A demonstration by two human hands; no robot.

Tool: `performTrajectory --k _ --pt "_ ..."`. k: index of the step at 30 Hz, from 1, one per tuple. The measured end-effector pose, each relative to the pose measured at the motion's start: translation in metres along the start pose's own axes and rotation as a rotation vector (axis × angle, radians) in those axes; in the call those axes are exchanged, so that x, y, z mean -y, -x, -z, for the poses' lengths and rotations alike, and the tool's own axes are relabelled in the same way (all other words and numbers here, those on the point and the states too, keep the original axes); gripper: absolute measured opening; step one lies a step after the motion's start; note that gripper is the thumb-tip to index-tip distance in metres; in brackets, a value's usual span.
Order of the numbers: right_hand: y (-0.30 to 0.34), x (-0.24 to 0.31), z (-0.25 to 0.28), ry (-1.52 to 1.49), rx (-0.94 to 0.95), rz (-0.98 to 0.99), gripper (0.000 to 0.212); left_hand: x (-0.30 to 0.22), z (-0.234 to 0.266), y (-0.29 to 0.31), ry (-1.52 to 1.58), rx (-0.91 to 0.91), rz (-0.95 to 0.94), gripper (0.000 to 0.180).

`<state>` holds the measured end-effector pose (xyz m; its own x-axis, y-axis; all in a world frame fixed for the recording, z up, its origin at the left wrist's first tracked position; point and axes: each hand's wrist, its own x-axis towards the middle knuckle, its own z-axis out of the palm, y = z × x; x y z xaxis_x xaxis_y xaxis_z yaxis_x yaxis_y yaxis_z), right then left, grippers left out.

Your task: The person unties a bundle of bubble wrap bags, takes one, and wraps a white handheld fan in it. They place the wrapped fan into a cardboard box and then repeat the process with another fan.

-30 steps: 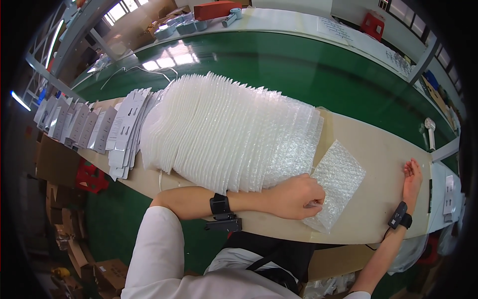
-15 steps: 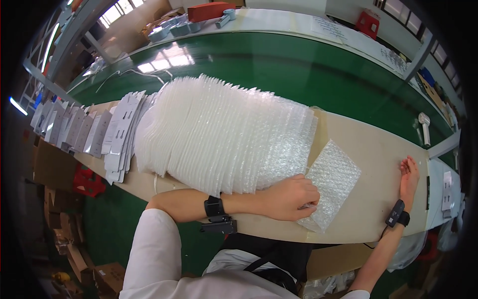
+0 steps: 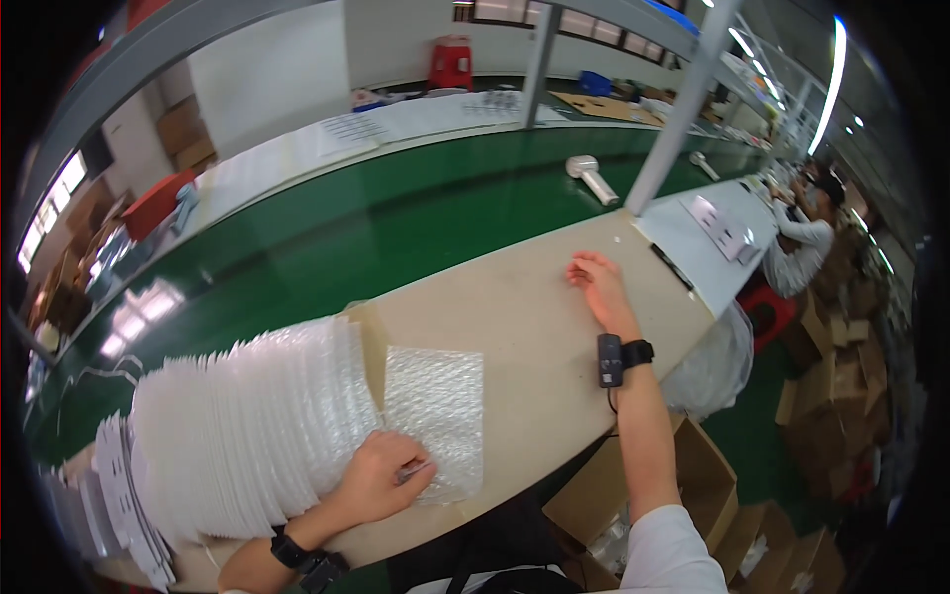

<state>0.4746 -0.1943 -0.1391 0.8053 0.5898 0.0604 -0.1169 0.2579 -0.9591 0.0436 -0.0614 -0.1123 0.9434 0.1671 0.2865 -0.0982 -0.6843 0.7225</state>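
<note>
My left hand (image 3: pixel 386 477) is closed on the lower left part of a clear bubble wrap bag (image 3: pixel 440 391), which lies flat on the beige worktop. To the left of that bag leans a long row of upright bubble wrap bags (image 3: pixel 257 426), packed closely together. My right hand (image 3: pixel 597 282) hovers over or rests on the right end of the worktop (image 3: pixel 515 307); I cannot tell whether it touches. Its fingers are loosely bent and apart, with nothing in them. Nearest to it lies a black pen-like stick (image 3: pixel 673 267).
Flat grey-white pieces with slots (image 3: pixel 121 485) stand left of the row. A green conveyor belt (image 3: pixel 396 218) runs behind, carrying a white round-headed device with a handle (image 3: pixel 592 180). A metal post (image 3: pixel 683 109) rises at the worktop's far right corner. A co-worker (image 3: pixel 807 233) sits farther right.
The view has swung to the right, so the row of bags now sits lower left and the co-worker shows. My left hand stays at the loose bag; my right remains at the worktop's right end.
</note>
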Motion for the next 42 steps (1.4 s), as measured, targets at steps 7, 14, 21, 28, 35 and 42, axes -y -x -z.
performTrajectory --k 7,14,21,28,35,42 --pt "0.002 0.003 -0.002 -0.009 0.027 -0.001 0.016 -0.005 -0.001 -0.005 -0.007 -0.012 0.033 0.012" --pt "0.005 0.007 -0.005 -0.011 0.025 -0.023 0.016 -0.01 0.001 -0.002 -0.012 -0.019 0.133 0.012" --pt "0.005 0.005 -0.007 -0.048 0.002 -0.037 0.014 -0.008 0.001 -0.002 -0.03 -0.024 0.113 0.013" --pt "0.002 0.009 0.004 -0.052 0.015 -0.017 0.014 -0.006 -0.005 -0.007 -0.052 -0.023 0.07 0.013" --pt "-0.007 -0.014 0.009 -0.123 0.06 0.014 0.008 0.002 -0.011 0.004 0.034 -0.01 0.102 0.014" --pt "-0.003 -0.005 0.002 -0.085 0.041 0.002 0.011 0.036 -0.02 0.022 0.208 0.048 0.272 0.009"
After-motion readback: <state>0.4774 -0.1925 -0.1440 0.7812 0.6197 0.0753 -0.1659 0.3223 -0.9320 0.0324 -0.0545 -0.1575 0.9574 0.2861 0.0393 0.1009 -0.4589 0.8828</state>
